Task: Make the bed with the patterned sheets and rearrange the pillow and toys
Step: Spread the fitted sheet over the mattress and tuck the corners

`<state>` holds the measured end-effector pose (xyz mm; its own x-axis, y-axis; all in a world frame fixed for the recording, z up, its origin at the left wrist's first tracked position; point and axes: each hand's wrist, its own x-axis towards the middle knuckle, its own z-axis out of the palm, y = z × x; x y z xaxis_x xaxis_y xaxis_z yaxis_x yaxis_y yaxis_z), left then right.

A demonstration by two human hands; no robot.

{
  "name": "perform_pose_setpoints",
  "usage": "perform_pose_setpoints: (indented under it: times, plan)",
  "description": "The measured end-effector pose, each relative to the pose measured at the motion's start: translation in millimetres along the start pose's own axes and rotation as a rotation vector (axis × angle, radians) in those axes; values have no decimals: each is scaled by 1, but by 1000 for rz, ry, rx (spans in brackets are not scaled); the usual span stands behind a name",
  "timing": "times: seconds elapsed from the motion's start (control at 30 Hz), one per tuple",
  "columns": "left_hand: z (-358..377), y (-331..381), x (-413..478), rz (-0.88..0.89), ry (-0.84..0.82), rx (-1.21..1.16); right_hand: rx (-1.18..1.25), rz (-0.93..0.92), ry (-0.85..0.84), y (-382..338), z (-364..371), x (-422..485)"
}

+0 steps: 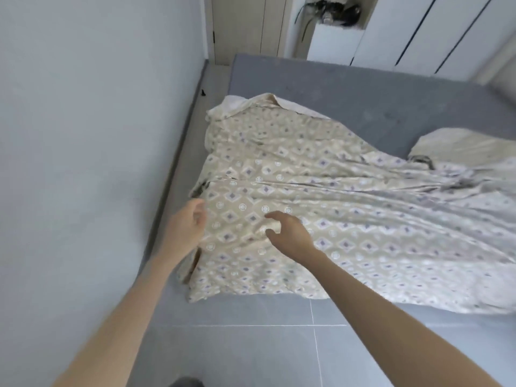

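1. Fingers (272,216) of my right hand (290,233) hover spread and loosely bent over the patterned sheet (321,191), gripping nothing.
2. My left hand (190,222) is at its left edge, too blurred to tell its grip.
3. It lies crumpled on the grey mattress (349,90).

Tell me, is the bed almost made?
Not yet. The patterned sheet is already on the grey mattress, but it lies bunched and wrinkled and leaves much of the mattress bare. Right now the left hand is at the sheet's edge by the wall, and the right hand reaches over it with fingers spread. Still to do: spreading the sheet out and smoothing it.
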<state>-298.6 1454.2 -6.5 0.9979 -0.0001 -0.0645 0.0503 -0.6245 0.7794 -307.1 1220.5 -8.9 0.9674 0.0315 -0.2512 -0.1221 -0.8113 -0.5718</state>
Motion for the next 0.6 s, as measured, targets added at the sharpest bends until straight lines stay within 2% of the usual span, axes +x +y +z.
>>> perform_pose_setpoints:
  times: [0.17,0.3,0.6]
  plan:
    - [-66,115,-4,47,-61,-1,3,72,55,-58,-105,-44]
    - [-101,175,3,102,-97,0,-4,103,90,-89,-160,-63]
    - [-154,220,38,240,-241,-9,80,181,249,-131,-208,-67]
